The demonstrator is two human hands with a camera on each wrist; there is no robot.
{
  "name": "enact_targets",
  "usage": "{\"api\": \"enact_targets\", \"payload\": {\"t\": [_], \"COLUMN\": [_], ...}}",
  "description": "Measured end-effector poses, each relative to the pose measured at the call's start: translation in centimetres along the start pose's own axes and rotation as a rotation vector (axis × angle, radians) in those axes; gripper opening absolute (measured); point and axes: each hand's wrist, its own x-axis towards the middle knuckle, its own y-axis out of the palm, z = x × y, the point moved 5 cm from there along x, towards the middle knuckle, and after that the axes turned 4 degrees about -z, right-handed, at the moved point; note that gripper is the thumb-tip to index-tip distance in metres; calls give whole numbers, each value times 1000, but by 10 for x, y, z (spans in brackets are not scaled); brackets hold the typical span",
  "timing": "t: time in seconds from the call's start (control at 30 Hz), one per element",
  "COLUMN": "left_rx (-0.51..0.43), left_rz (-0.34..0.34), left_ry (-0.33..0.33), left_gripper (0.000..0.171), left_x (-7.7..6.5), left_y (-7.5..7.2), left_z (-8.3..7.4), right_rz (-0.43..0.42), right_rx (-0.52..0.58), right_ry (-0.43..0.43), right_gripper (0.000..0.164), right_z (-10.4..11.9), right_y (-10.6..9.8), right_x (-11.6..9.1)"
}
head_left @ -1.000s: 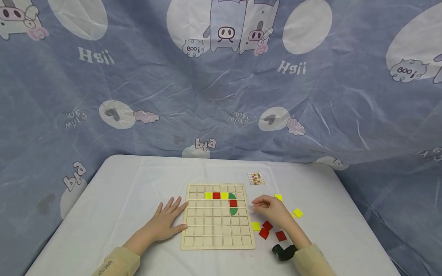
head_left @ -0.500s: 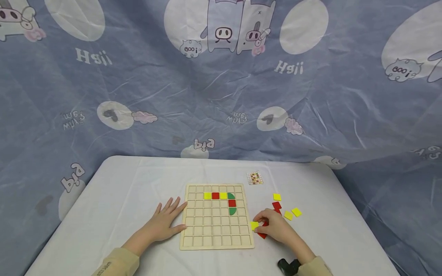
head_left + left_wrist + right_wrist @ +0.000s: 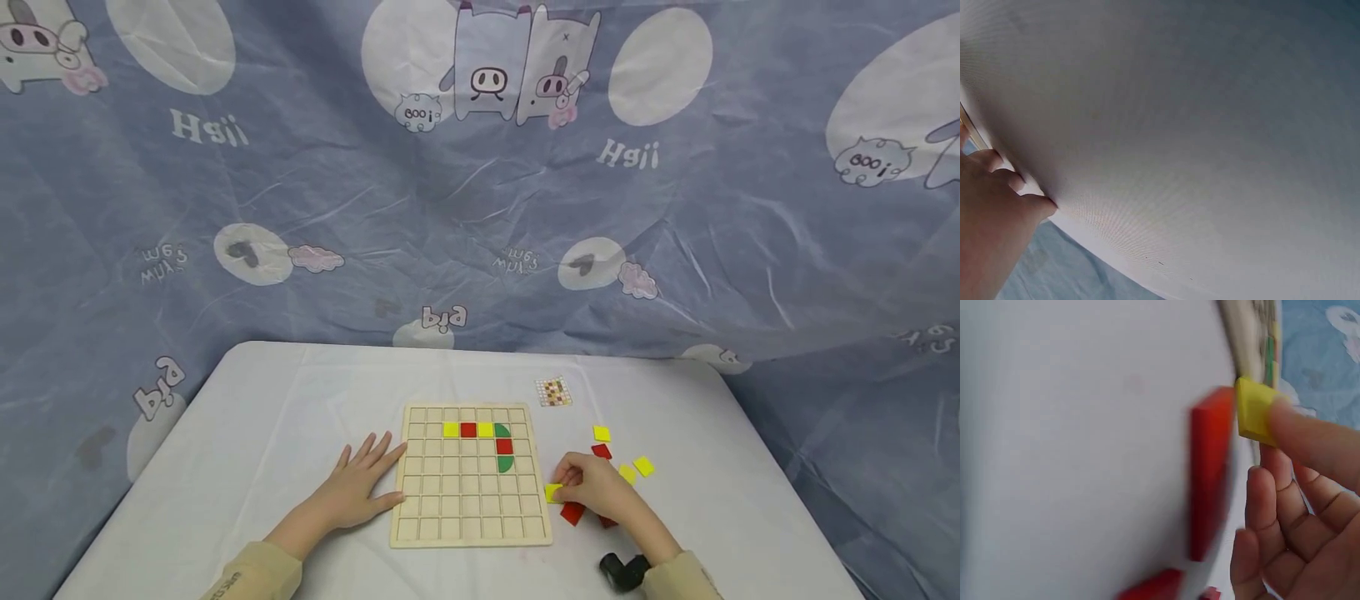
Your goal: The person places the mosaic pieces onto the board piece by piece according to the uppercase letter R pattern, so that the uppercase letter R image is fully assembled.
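Note:
My right hand is just right of the wooden grid board. Its thumb and fingers pinch a yellow square tile, which shows at the board's right edge in the head view. The remaining fingers curl loosely below it. My left hand lies with fingers spread, its fingertips and thumb touching the board's left edge. Set in the board's cells are yellow and red squares, such as a red tile, and two green rounded pieces, one a green piece.
Loose red tiles and yellow tiles lie around my right hand, some partly covered by it. A small pattern card lies behind the board. Near my right sleeve sits a black curved object. A patterned curtain hangs behind the table.
My right hand has come from beside the board's upper right toward the table's front and now pinches the yellow tile there. My left hand has stayed at the board's edge.

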Motion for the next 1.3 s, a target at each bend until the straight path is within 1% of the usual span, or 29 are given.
{"api": "enact_targets", "payload": {"t": [0.1,0.2,0.3,0.4,0.5,0.6,0.7,0.97,1.17,1.27,1.3], "left_rx": [-3,-3,-3,-4,0,2,1,7,17,14,11], "left_rz": [4,5,6,6,5,5,9,14,15,13,13], "left_ry": [6,9,11,11,10,10,11,-11,-18,-18,-17], "left_gripper": [77,77,77,77,77,77,77,78,78,77,77], "left_x": [0,-1,-1,-1,-1,-1,-1,1,2,1,1], "left_y": [1,1,1,1,1,2,3,2,3,3,3], "left_z": [-1,-1,-2,-2,-2,-1,-1,0,1,1,0], "right_rz": [-23,-50,-72,-79,-63,-36,-17,-35,-53,-49,-48], "right_rx": [76,148,198,207,194,166,134,51,4,11,26], "right_ry": [9,4,-16,-61,-110,-150,-157,-159,-219,-220,-208], "right_gripper": [15,12,12,12,11,9,6,4,4,4,3], "right_z": [1,9,22,39,52,60,64,67,74,74,73], "right_y": [-3,-1,7,18,30,40,46,53,55,54,53], "right_x": [6,14,23,29,35,40,44,48,48,46,46]}}
